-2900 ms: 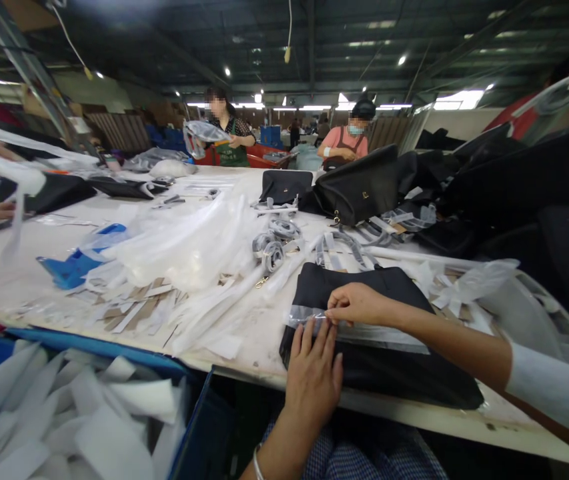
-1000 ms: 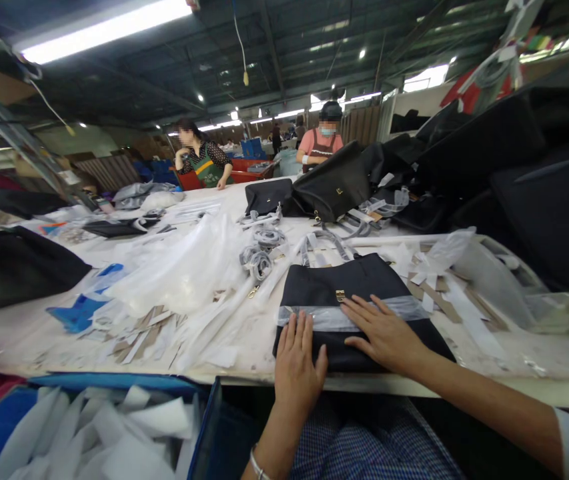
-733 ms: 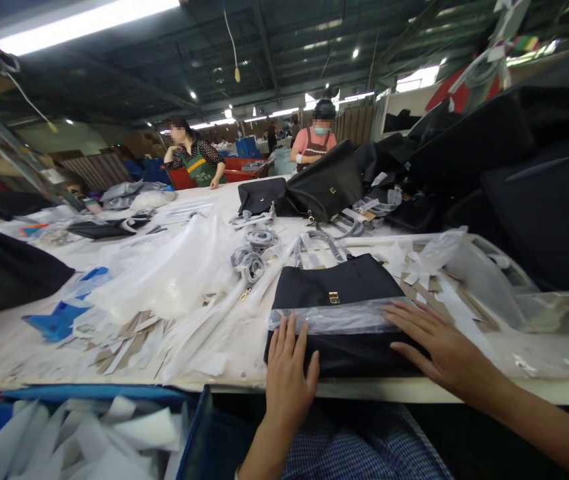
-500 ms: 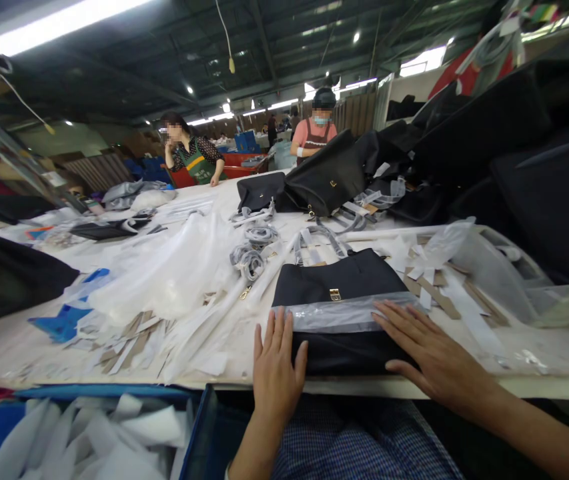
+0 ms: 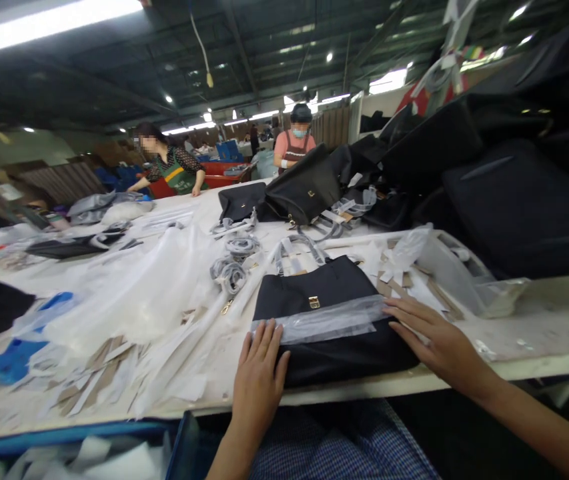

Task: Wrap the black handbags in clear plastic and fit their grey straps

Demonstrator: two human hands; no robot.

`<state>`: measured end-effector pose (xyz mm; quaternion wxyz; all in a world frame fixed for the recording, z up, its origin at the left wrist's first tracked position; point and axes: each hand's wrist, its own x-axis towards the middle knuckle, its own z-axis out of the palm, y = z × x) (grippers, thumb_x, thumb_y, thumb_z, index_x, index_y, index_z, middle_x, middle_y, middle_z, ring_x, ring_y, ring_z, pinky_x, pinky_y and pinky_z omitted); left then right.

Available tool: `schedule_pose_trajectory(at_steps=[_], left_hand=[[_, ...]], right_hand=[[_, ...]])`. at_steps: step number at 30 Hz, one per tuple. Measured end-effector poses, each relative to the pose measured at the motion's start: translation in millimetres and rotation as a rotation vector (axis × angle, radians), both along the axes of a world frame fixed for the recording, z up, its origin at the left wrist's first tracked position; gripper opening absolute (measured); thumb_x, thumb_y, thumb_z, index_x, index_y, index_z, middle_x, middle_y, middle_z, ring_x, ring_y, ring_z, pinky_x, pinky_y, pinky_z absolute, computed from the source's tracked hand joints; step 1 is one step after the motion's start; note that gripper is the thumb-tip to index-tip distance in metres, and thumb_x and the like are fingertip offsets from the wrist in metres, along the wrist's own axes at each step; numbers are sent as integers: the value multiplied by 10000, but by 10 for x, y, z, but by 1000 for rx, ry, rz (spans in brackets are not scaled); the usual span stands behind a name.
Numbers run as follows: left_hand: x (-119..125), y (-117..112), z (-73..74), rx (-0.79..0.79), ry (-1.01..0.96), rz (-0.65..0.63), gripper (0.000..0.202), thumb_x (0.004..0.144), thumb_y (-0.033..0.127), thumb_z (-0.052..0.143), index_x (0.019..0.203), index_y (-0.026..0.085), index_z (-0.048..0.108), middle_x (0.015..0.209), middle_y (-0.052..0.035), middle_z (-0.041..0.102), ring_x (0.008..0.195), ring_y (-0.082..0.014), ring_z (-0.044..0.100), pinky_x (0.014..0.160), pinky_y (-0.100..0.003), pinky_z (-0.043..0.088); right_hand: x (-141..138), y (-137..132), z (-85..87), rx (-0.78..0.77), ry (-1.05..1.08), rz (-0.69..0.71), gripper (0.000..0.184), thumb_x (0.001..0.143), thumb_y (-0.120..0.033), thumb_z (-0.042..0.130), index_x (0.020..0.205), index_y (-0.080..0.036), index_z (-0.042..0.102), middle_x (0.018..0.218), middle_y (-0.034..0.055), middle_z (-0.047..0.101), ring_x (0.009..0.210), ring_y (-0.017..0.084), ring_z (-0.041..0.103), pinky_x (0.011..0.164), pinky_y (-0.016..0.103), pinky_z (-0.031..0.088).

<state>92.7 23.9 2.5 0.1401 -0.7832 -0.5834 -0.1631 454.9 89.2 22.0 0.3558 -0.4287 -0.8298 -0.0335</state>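
Note:
A black handbag [image 5: 349, 363] with a gold clasp lies flat at the table's near edge, its wrapped handles pointing away from me. Across its middle runs a strip of clear plastic film [image 5: 329, 323]. My left hand [image 5: 259, 367] rests open on the bag's left side, fingertips on the strip's left end. On the other side, my right hand [image 5: 434, 340] is open too, its fingers stretched over the bag's right edge by the strip's right end. Neither hand grips anything.
Coiled wrapped straps [image 5: 229, 273] lie beyond the bag to the left. White plastic sheeting [image 5: 134, 300] and cardboard strips [image 5: 97, 373] spread farther left. Black bags [image 5: 519, 200] pile up at right. A blue bin [image 5: 74, 433] stands below the table edge. Two people work across the table.
My right hand has slid outward, from on top of the strip to the bag's right edge. My left hand stays on the strip's left end. The whole view has turned somewhat to the right.

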Motion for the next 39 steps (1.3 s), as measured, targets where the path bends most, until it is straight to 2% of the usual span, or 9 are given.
schedule_pose_trajectory(at_steps=[6,9,11,14,18,22,27,32,39], left_hand=[[-89,83,-235,80,31,-75,630,1001,344,450,1581,197,252,1578,-85,401,1473,-290,342,1187,-498,261],[-87,88,-279,109,16,-96,657,998,340,432,1597,200,198,1581,-89,399,1479,-282,330,1202,-481,211],[-77,83,-282,122,3,-94,663,997,343,423,1600,203,186,1576,-93,409,1474,-282,338,1201,-477,203],[-65,80,-279,124,-15,-91,663,997,338,413,1602,210,175,1571,-94,419,1472,-289,341,1196,-485,206],[-71,79,-293,116,-29,-96,662,997,324,407,1604,224,163,1572,-93,416,1471,-305,338,1182,-506,219],[-87,77,-312,119,-39,-111,665,993,312,407,1605,226,160,1572,-98,414,1469,-316,340,1169,-519,231],[-80,81,-313,127,-62,-113,668,993,324,411,1604,226,160,1568,-102,421,1466,-319,344,1167,-518,234],[-70,76,-308,131,-92,-120,655,995,316,405,1602,227,174,1578,-92,406,1468,-311,342,1183,-505,216],[-85,65,-325,110,-103,-117,634,996,326,406,1594,235,216,1582,-86,400,1475,-306,330,1193,-512,209]], right_hand=[[892,304,243,149,28,-521,345,979,-369,498,1167,-158,697,1295,156,650,1246,299,577,1104,469,425],[1313,449,327,2,-60,-808,400,958,-426,486,1034,-134,747,1442,208,519,1377,366,414,1121,543,347],[1433,509,365,-163,-90,-898,417,953,-456,489,968,-148,770,1505,195,456,1439,389,289,1122,577,291],[1487,561,427,-294,-66,-915,439,949,-481,504,924,-145,784,1515,177,454,1438,418,249,1107,590,247],[1612,644,499,-497,62,-903,373,926,-435,576,879,-129,786,1230,199,680,1199,391,545,981,510,381],[1714,733,501,-657,272,-842,235,902,-361,671,848,-145,743,965,79,745,989,258,662,923,405,474],[1652,690,544,-604,606,-815,178,924,-325,668,977,-155,687,1157,69,696,1035,199,651,942,420,516],[1679,419,610,-504,869,-776,225,823,-355,720,920,-152,734,1224,114,703,1105,204,623,928,325,481],[1728,21,113,-610,1028,-761,201,675,-356,812,697,-184,709,777,160,755,709,246,701,656,350,575]])
